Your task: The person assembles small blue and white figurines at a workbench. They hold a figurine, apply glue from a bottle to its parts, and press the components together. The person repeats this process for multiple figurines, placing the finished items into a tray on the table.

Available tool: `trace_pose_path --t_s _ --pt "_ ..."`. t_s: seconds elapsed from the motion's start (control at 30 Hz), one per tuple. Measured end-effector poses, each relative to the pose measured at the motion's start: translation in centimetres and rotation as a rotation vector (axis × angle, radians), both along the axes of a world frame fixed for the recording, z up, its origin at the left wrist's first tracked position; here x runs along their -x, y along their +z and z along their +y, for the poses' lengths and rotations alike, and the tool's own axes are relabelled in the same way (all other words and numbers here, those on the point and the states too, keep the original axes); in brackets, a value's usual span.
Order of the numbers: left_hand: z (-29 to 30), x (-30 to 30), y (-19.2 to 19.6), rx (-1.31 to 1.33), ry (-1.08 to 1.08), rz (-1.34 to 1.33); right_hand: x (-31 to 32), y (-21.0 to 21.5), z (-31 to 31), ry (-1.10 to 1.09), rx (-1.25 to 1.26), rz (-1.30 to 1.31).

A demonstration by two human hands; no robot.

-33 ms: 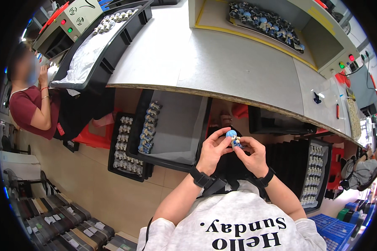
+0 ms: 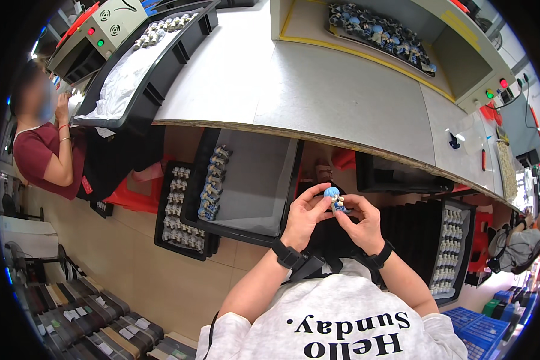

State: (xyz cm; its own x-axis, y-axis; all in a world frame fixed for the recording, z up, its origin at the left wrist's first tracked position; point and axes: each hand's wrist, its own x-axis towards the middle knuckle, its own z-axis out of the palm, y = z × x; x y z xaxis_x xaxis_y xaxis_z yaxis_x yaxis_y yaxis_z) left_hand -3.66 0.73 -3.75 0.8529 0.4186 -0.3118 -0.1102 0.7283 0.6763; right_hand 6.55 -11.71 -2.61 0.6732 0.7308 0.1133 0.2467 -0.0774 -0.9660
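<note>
A small toy figurine with a blue head and a white-and-blue body [image 2: 332, 192] is held in front of my chest, below the bench edge. My left hand [image 2: 307, 217] pinches it at the head with thumb and fingers. Closed on its body from the other side is my right hand [image 2: 362, 224], the thumb pressed near the lower part. The fingertips hide part of the figurine. To the left of my hands, a black tray [image 2: 252, 192] lined with pale sheet carries a row of similar blue figurines [image 2: 213, 183] along its left side.
The grey bench [image 2: 342, 84] runs across ahead, with a box-shaped machine [image 2: 486, 72] holding a tray of figurines [image 2: 381, 36]. A black bin [image 2: 153, 90] stands at its left. Trays of white parts [image 2: 183, 210] [image 2: 452, 252] flank me. A co-worker [image 2: 48, 150] sits at left.
</note>
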Motion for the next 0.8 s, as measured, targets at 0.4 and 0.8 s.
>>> trace_pose_path --t_s 0.4,0.8 --pt "0.0 -0.2 0.6 0.008 0.033 -0.037 -1.4 2.5 0.7 0.148 -0.024 -0.498" --pt "0.4 -0.5 0.7 -0.012 0.017 -0.033 -1.2 1.9 0.7 0.104 -0.087 -0.23"
